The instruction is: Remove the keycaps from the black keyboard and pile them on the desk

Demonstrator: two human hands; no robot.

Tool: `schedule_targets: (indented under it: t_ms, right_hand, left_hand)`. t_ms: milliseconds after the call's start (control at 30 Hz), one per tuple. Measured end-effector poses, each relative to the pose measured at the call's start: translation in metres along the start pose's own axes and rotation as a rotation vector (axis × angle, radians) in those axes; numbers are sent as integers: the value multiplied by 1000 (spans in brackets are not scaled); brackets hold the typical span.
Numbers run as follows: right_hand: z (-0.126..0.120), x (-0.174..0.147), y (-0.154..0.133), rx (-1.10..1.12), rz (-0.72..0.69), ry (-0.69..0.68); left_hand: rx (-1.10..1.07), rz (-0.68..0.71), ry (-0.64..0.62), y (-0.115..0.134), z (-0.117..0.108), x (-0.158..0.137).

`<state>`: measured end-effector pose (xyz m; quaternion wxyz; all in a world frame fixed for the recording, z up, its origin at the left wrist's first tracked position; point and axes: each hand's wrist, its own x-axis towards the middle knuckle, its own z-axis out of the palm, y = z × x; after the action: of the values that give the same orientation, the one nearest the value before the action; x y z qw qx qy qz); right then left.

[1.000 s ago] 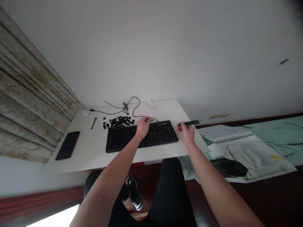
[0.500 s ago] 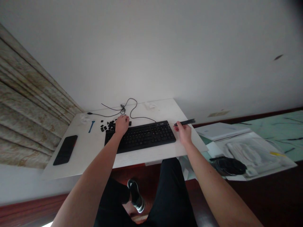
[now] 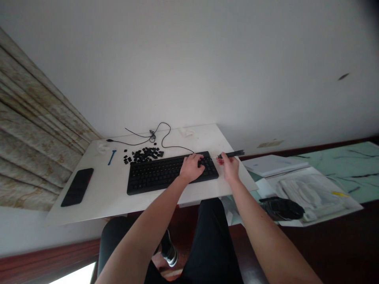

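White desk (image 3: pixel 100 185): black keyboard (image 3: pixel 160 172) beneath left fingers (image 3: pixel 194 157).

The left hand (image 3: pixel 192 167) hides part of the keyboard (image 3: pixel 156 173). Right of it, the right hand (image 3: pixel 231 167) covers part of a dark tool (image 3: pixel 236 153), too blurred for me to name.

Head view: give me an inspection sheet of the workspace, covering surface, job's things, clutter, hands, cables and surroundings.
Surface: white table, against the wall.
Job's things: black keyboard, lying flat; loose keycaps heaped behind its left part.
Clutter: phone and blue tool, left of the keyboard.
Left hand: on or just over the keyboard's right part.
Right hand: holds a dark brush-like tool, right of the keyboard.
Cables: black cable from the keyboard's back edge, partly bundled.
Surroundings: patterned curtain left; marbled surface right.
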<state>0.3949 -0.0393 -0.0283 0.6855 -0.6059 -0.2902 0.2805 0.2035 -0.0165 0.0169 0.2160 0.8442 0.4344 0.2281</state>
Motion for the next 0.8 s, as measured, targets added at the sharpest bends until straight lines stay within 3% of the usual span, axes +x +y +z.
schedule_targets:
  t_ms: [167, 333, 533, 667, 800]
  right_hand:
    - [1, -1, -2, 14, 17, 18]
    - [5, -8, -16, -70, 15, -87]
    - [15, -20, -34, -354, -125, -319]
    - [19, -19, -47, -603, -249, -373]
    - [23, -20, -60, -686, -328, -385]
  left_hand:
    - [18, -17, -10, -2, 1, -3]
    - [38, 1, -17, -4, 3, -3]
    - [42, 15, -12, -6, 4, -2]
    - [68, 20, 5, -7, 4, -2]
    - [86, 14, 15, -6, 4, -2]
